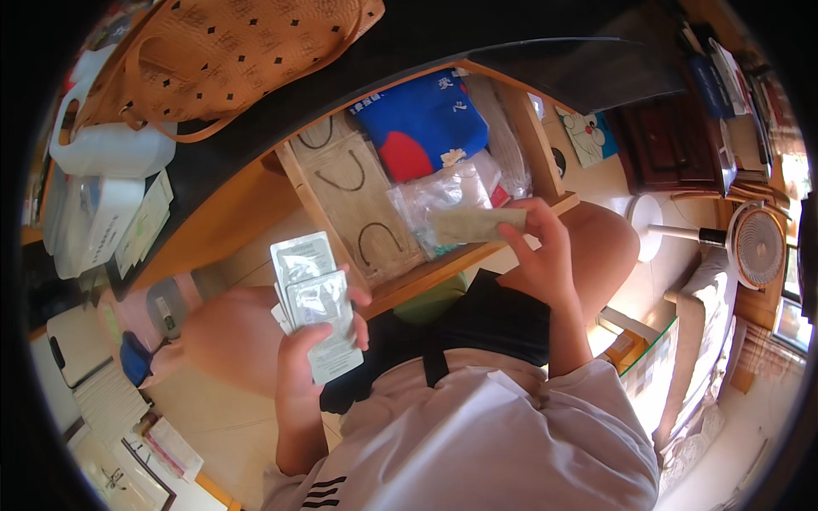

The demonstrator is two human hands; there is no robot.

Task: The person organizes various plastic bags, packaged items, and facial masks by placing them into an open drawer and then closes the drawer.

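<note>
Several silvery, pale-green foil sachets (323,319) bearing small print are fanned in my left hand (307,345), the thumb pressed over their front. My right hand (543,249) pinches one end of a flat greyish-beige packet (479,225), slightly blurred, above the front of an open wooden drawer (441,271). Inside the drawer are beige paper bags (342,211) with dark cord handles in clear wrapping. Beside them sit a folded blue and red printed cloth or bag (428,128) and a crumpled clear plastic bag (441,191).
A tan patterned handbag (243,57) and a white plastic container (115,150) stand on the black desktop (236,150). My bare thighs flank the drawer. A white pedestal fan (757,243) stands to the right, and a pink bag (172,300) is at the left.
</note>
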